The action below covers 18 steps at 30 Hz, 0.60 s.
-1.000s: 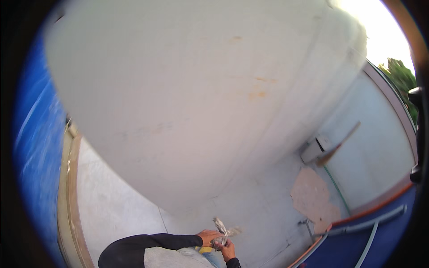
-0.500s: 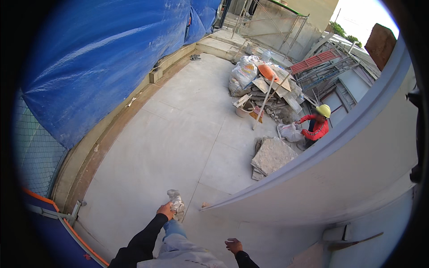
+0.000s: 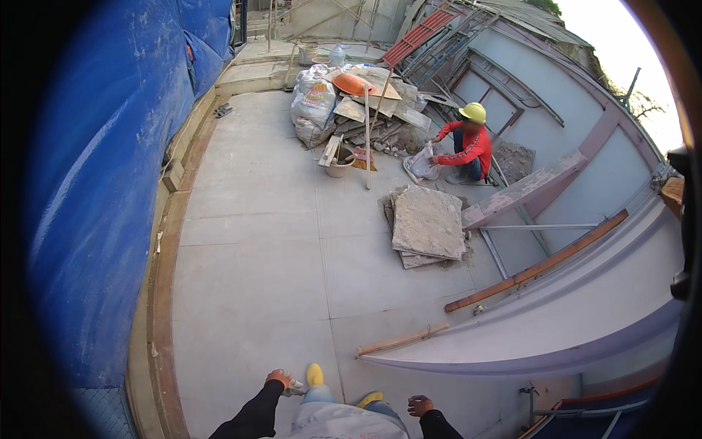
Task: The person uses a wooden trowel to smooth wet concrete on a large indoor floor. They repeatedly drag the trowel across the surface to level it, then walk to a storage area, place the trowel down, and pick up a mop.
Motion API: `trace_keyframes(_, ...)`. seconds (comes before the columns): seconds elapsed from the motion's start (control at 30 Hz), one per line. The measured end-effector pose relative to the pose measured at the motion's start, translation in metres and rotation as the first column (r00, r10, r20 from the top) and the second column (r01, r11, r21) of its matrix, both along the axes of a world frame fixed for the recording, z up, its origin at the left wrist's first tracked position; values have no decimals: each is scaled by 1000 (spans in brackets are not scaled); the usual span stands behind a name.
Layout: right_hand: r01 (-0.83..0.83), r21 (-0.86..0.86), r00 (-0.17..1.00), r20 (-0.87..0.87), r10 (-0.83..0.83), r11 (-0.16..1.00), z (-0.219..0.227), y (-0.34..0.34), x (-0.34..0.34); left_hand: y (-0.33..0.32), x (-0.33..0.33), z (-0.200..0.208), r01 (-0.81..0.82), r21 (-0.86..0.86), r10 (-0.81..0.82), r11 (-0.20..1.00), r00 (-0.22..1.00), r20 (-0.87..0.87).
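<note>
My left hand [image 3: 278, 376] is closed round a crumpled whitish-grey bundle [image 3: 295, 387], which looks like soft cloth or gloves, too small to tell. Beside it, low in the view, are my yellow boots [image 3: 314, 374] on the pale paved floor [image 3: 252, 293]. My right hand [image 3: 420, 406] hangs out to the right with loosely bent fingers. Nothing shows in it, and it touches nothing.
Broken slabs [image 3: 428, 223] lie stacked ahead. Beyond them a person in a red top [image 3: 472, 152] and yellow helmet crouches, handling a white sack [image 3: 423, 164]. A bucket [image 3: 340, 168] stands before a rubble pile [image 3: 380, 113]. Blue tarpaulin [image 3: 110, 183] lines the left; timber [image 3: 537, 261] lies right.
The view has swung to the right and I have moved forward, so the slab stack shows whole. Both boots now show. The bundle stays in my left hand.
</note>
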State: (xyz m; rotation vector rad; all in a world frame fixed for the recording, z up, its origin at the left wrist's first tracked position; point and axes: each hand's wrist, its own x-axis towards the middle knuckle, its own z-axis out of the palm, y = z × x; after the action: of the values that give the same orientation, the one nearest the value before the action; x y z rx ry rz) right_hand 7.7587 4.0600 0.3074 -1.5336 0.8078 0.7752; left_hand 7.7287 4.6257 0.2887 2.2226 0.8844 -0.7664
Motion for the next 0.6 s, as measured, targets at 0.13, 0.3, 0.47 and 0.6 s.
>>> trace_keyframes(0.13, -68, -155, 994, -98, 53, 986, -13, 15, -30, 12, 88, -33, 240, 10, -241, 971, 970, 21)
trace_keyframes(0.3, 265, 144, 961, -115, -250, 953, -61, -29, -83, 24, 308, 54, -70, -36, 77, 997, 969, 237)
trace_keyframes(0.47, 412, 126, 911, -34, -411, 902, -64, -46, -153, 55, 501, 222, -43, -644, 493, 764, 682, 540)
trace_keyframes(0.6, 366, 8, 927, -95, -363, 931, -31, -12, -165, 71, 531, 248, 230, -819, 505, 525, 691, 517)
